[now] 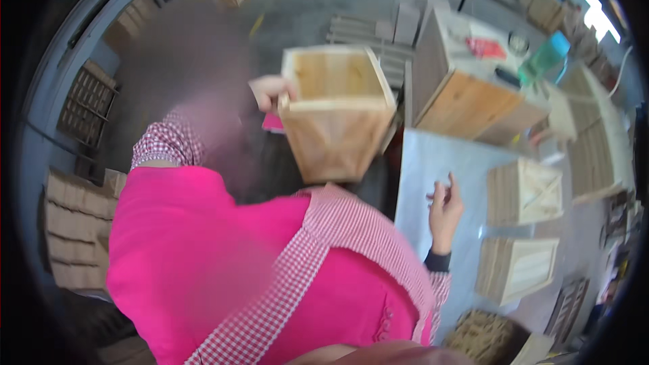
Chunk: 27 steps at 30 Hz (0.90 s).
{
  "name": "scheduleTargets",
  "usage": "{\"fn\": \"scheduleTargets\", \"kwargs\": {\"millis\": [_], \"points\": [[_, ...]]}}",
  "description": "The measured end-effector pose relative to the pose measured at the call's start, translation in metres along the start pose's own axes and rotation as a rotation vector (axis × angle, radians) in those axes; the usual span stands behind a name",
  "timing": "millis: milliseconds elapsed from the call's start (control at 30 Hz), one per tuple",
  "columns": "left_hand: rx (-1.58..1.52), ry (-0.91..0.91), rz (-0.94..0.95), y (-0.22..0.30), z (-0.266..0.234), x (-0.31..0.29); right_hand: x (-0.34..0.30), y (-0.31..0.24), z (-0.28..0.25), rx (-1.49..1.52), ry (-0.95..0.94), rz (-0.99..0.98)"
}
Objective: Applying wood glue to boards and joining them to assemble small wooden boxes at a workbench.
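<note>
Neither my left hand nor my right hand shows in the head view; only a blurred skin-toned shape (378,355) lies at the bottom edge. Right in front of me a co-worker in a pink top (203,243) and a red-and-white checked apron (324,243) bends forward. One of that person's hands (269,92) holds up an open-topped wooden box (337,111) by its rim, tilted toward me. The co-worker's other hand (445,211), fingers spread, hovers over the grey table top (433,162).
Two small slatted wooden crates (524,192) (517,267) stand on the table at the right. Behind them sit a big wooden box (466,94), a teal bottle (545,57) and a red item (485,47). Cardboard stacks (74,223) line the left; a woven basket (483,334) sits low right.
</note>
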<state>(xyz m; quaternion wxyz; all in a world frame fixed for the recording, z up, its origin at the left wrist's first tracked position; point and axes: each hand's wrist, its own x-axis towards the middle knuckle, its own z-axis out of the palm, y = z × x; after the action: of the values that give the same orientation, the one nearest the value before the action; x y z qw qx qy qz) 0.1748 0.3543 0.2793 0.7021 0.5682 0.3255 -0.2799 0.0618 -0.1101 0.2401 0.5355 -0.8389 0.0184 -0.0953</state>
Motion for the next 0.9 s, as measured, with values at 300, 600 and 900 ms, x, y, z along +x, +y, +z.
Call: {"fn": "scheduleTargets", "kwargs": {"millis": [300,600,900], "points": [[-0.746,0.206,0.043,0.069,-0.030,0.208,-0.042,0.048,0.071,-0.024,0.198,0.562],[-0.922,0.114,0.109,0.164,0.016,0.400,-0.131,0.086,0.161,-0.116,0.366,0.869],[1.250,0.297,0.442,0.182,0.076,0.424,-0.283,0.122,0.182,-0.096,0.439,1.292]]}}
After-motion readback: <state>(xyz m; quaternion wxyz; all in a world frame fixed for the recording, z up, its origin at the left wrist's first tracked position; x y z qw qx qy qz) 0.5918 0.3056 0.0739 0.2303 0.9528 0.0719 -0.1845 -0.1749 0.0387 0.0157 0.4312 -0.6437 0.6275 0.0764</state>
